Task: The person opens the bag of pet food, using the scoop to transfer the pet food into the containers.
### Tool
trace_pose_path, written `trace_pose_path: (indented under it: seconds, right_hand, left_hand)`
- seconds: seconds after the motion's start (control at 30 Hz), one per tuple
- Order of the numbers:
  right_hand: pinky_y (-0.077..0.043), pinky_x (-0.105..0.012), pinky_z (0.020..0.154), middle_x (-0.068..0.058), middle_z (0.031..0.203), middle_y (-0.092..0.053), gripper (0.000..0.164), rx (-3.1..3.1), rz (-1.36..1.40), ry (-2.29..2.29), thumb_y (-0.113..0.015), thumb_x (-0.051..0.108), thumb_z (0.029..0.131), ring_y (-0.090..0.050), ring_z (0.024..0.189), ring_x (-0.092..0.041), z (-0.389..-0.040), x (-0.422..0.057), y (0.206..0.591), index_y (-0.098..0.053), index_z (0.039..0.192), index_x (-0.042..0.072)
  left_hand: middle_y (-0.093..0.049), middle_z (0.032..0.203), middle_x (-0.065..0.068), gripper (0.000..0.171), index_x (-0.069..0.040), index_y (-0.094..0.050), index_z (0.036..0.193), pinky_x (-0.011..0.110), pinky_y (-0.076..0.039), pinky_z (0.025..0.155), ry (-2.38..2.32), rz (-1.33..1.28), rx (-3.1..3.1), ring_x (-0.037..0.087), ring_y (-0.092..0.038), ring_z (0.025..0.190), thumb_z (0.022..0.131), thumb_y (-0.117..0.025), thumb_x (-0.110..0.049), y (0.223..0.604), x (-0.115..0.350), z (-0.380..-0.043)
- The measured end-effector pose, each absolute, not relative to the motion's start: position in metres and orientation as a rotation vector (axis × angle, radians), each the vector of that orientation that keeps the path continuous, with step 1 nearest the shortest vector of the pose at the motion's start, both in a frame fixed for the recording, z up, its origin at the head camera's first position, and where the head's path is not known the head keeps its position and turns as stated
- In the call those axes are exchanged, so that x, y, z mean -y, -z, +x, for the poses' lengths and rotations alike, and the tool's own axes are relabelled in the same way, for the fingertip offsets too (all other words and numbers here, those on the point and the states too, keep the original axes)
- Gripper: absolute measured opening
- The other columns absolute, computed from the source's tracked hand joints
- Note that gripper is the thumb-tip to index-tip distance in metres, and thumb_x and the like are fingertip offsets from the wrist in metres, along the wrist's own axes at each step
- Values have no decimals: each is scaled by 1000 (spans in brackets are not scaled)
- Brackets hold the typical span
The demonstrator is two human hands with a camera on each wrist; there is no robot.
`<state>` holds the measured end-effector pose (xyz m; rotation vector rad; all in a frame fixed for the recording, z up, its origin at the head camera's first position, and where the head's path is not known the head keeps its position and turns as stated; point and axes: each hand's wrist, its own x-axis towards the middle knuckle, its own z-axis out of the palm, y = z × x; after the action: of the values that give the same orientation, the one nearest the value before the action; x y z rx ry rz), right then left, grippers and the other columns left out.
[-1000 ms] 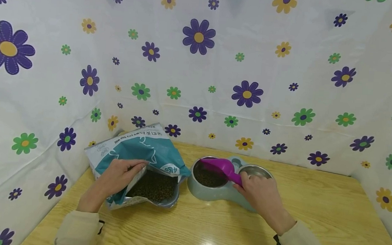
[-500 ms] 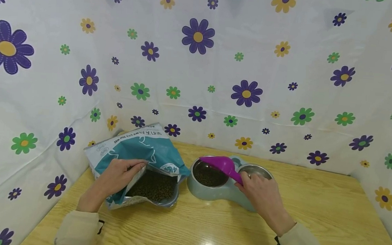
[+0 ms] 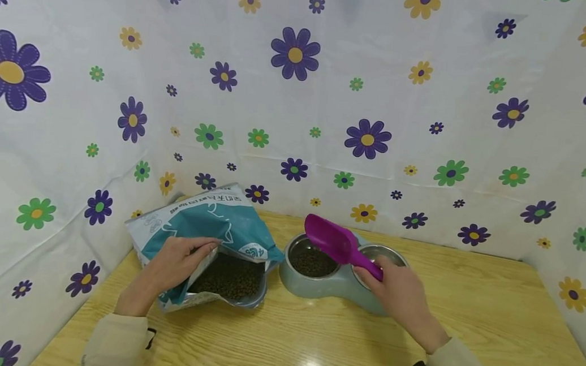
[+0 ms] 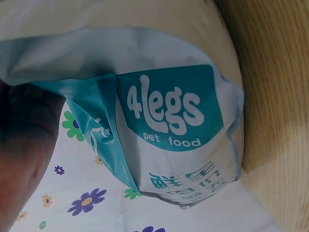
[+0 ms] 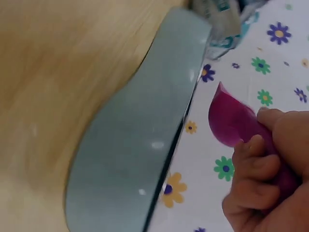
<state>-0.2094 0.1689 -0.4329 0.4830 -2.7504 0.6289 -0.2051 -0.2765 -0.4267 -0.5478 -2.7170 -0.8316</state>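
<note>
My left hand (image 3: 179, 263) pinches the upper edge of the mouth of a teal and white pet food bag (image 3: 241, 225), holding it open. Brown kibble (image 3: 230, 278) shows inside the bag. In the left wrist view the bag (image 4: 169, 111) reads "4Legs pet food". My right hand (image 3: 395, 286) grips the handle of a magenta scoop (image 3: 331, 239), raised above a grey-green double pet bowl (image 3: 311, 288). The scoop's hollow shows no kibble. Kibble (image 3: 313, 262) lies in the bowl's left steel dish. The right dish (image 3: 382, 251) is partly hidden by the hand and scoop.
A wooden table (image 3: 282, 341) carries the bag and the double bowl. A white cloth with printed flowers (image 3: 298, 104) hangs behind the table and along both sides. The bowl stands just right of the bag's mouth, near the back edge.
The scoop has lifted off the left dish and turned so its hollow faces me, moving slightly right with my right hand. My left hand and the bag have stayed put.
</note>
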Motion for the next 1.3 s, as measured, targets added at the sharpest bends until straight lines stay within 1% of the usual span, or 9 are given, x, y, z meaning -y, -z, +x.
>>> trace_pose_path:
  seconds: [0.1, 0.23, 0.33, 0.47, 0.6, 0.73, 0.8, 1.03, 1.3]
  right_hand:
    - [-26, -23, 51, 6, 60, -39, 43, 2866, 367, -1020, -66, 43, 99, -32, 53, -8, -207, -172, 431, -52, 74, 12]
    - [-32, -22, 47, 4, 61, -45, 51, 2934, 353, -1689, -53, 51, 105, -36, 49, -8, -202, -179, 430, -54, 82, 5]
    - [-36, -21, 45, 4, 64, -52, 52, 2906, 496, -2159, -41, 50, 109, -41, 48, -7, -197, -184, 433, -53, 92, 3]
    - [-40, -19, 48, 7, 71, -56, 46, 2831, 808, -2465, -31, 44, 113, -46, 52, -3, -192, -187, 438, -51, 98, 5]
    - [-36, -18, 46, 8, 67, -48, 48, 2835, 966, -2492, -35, 40, 113, -39, 47, -2, -185, -182, 440, -48, 97, -4]
    - [-29, -19, 42, 7, 62, -43, 59, 2980, 955, -2353, -43, 41, 111, -32, 45, -5, -178, -167, 438, -44, 99, -17]
    - [-27, -20, 40, 5, 60, -42, 61, 3054, 943, -2259, -46, 42, 110, -29, 43, -6, -174, -157, 436, -46, 100, -18]
    - [-23, -21, 38, 4, 56, -42, 54, 3163, 801, -2134, -52, 48, 105, -26, 40, -9, -166, -125, 424, -57, 86, -2]
    - [-24, -22, 36, 4, 52, -39, 49, 3220, 728, -2025, -52, 47, 106, -25, 36, -6, -165, -104, 418, -60, 82, 4]
  left_hand:
    - [-45, 58, -10, 27, -7, -75, 125, 21, -29, 49, 827, -545, 2721, -1, -23, 45, 106, -57, -16, 426, 276, -205]
    - [-47, 59, -10, 28, -6, -74, 125, 21, -31, 50, 831, -538, 2732, -1, -24, 46, 106, -57, -16, 426, 277, -205]
    - [-49, 60, -11, 28, -5, -74, 125, 22, -31, 50, 835, -546, 2728, -1, -24, 47, 106, -57, -16, 426, 277, -206]
    - [-49, 59, -11, 27, -6, -75, 124, 22, -30, 50, 838, -557, 2711, -2, -24, 47, 106, -57, -15, 426, 276, -206]
    - [-47, 58, -11, 27, -6, -75, 123, 21, -30, 50, 841, -563, 2703, -2, -24, 47, 106, -57, -16, 425, 275, -206]
    - [-41, 57, -11, 27, -6, -75, 123, 22, -30, 49, 845, -565, 2695, -3, -24, 46, 106, -57, -15, 425, 274, -204]
    - [-39, 57, -12, 26, -6, -76, 122, 22, -30, 48, 845, -570, 2688, -3, -25, 45, 105, -57, -14, 425, 274, -204]
    - [-45, 59, -11, 26, -7, -76, 123, 21, -31, 49, 856, -549, 2696, -2, -28, 44, 106, -57, -14, 424, 273, -204]
    - [-64, 69, -5, 26, -7, -76, 123, 22, -32, 50, 864, -533, 2695, -3, -31, 48, 105, -58, -15, 425, 275, -202]
